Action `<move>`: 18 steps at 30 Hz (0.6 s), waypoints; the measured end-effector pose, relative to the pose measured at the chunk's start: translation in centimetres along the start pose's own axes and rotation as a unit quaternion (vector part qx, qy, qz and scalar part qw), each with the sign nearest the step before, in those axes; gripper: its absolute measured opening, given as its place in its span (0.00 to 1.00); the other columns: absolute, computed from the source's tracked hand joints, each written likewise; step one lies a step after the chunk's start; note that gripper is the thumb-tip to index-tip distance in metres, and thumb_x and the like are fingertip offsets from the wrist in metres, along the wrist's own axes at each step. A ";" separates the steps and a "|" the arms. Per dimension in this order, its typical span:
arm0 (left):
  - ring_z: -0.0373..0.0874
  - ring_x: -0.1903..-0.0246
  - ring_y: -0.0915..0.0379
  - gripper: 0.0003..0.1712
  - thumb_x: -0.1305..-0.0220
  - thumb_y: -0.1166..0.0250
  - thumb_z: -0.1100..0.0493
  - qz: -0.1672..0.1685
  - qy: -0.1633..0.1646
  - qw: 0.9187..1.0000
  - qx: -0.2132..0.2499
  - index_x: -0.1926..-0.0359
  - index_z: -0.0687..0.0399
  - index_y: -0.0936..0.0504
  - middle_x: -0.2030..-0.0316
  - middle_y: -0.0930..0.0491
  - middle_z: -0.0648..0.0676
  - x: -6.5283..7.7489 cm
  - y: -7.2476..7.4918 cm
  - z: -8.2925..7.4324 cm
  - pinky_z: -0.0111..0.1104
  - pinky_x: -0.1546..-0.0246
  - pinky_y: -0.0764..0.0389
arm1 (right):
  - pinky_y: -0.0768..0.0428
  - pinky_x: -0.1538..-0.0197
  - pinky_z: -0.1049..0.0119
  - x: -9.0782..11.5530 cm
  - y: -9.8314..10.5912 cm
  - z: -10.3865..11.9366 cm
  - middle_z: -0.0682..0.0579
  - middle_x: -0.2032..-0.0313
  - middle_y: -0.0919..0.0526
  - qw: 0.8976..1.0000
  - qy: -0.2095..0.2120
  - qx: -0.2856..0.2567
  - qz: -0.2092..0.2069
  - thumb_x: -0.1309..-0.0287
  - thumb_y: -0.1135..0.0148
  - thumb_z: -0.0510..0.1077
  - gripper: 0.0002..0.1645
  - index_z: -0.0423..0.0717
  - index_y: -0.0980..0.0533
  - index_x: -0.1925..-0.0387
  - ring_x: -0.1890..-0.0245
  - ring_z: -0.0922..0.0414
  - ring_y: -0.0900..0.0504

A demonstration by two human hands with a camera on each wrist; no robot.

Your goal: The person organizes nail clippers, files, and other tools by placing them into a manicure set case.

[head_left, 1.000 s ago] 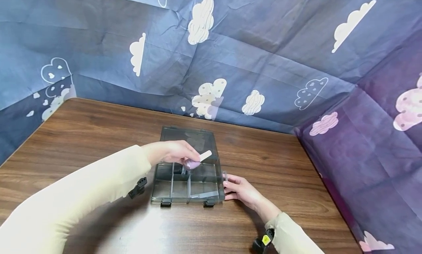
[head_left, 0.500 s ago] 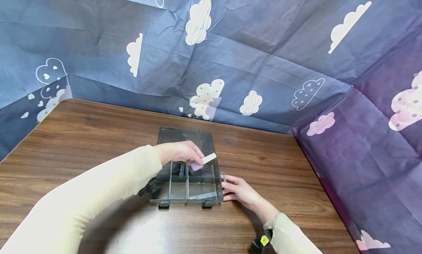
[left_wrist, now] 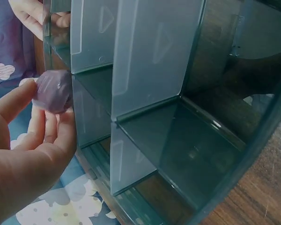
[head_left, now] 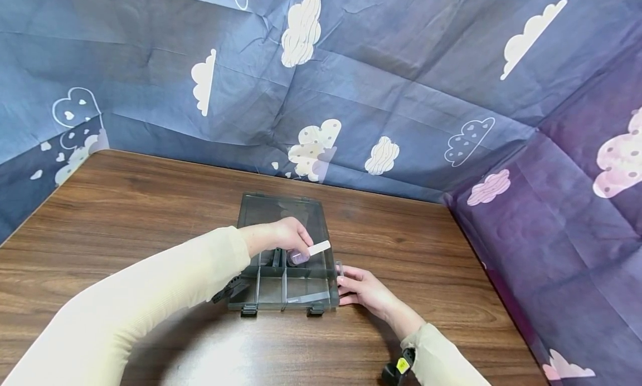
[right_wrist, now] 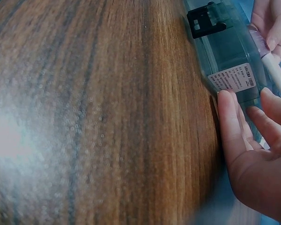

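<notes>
My left hand (head_left: 290, 234) pinches a small nail polish bottle with a purple body (head_left: 299, 257) and a long white cap (head_left: 319, 248). The bottle is tilted, cap to the right, over the back right compartment of a clear grey compartment box (head_left: 276, 306). In the left wrist view the purple bottle (left_wrist: 54, 91) is between thumb and fingers, right at a divider's edge (left_wrist: 91, 42). My right hand (head_left: 363, 290) grips the box's right side at a small clear handle (head_left: 340, 268). Its fingers bend against the labelled wall (right_wrist: 232, 79) in the right wrist view.
The box's lid (head_left: 281, 205) lies folded back on the wooden table (head_left: 150, 208). Two black latches (head_left: 249, 310) are at the front. A pale strip (head_left: 308, 298) lies in the front right compartment, a dark piece (head_left: 277, 257) farther back. Cloud-printed cloth (head_left: 241, 146) encloses the table behind and right.
My left hand has moved right and slightly lower, carrying the nail polish bottle over the back right compartment. My right hand stays at the box's side.
</notes>
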State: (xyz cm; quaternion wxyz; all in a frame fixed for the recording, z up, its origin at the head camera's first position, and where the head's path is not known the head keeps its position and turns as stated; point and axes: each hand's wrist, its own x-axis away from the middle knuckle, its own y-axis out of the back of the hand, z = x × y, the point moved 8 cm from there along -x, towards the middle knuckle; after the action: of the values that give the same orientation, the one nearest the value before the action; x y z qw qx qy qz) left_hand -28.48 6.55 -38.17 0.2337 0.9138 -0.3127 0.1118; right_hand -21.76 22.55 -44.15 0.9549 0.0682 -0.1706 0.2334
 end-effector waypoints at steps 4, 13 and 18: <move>0.36 0.75 0.29 0.16 0.47 0.38 0.72 0.001 0.004 1.000 0.007 0.54 0.70 0.20 0.62 0.17 0.59 -0.1 0.1 -0.1 0.23 0.68 0.23 | 0.18 0.60 0.66 0.0 0.0 0.0 0.57 0.64 0.19 1.000 -0.002 0.001 0.002 0.34 0.50 0.41 0.32 0.25 0.45 0.36 0.65 0.61 0.19; 0.47 0.58 0.21 0.19 0.42 0.39 0.68 0.008 -0.006 1.000 0.020 0.49 0.68 0.23 0.59 0.17 0.60 0.4 1.7 0.2 0.31 0.56 0.20 | 0.18 0.61 0.67 0.1 0.0 0.0 0.56 0.64 0.19 1.000 -0.007 0.000 -0.001 0.34 0.52 0.40 0.31 0.26 0.45 0.36 0.66 0.62 0.19; 0.56 0.48 0.25 0.21 0.40 0.41 0.66 0.006 -0.022 0.999 0.033 0.46 0.71 0.27 0.52 0.21 0.65 1.6 3.8 0.9 0.36 0.50 0.21 | 0.18 0.61 0.67 0.2 0.0 0.0 0.56 0.64 0.19 1.000 -0.004 0.001 0.001 0.34 0.51 0.40 0.32 0.25 0.46 0.35 0.66 0.62 0.19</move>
State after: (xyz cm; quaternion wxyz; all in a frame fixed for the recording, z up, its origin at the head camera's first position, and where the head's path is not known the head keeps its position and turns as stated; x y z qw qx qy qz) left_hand -29.53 2.62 -36.97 0.1962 0.9212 -0.3197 0.1033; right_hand -21.63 22.61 -44.08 0.9538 0.0696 -0.1743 0.2345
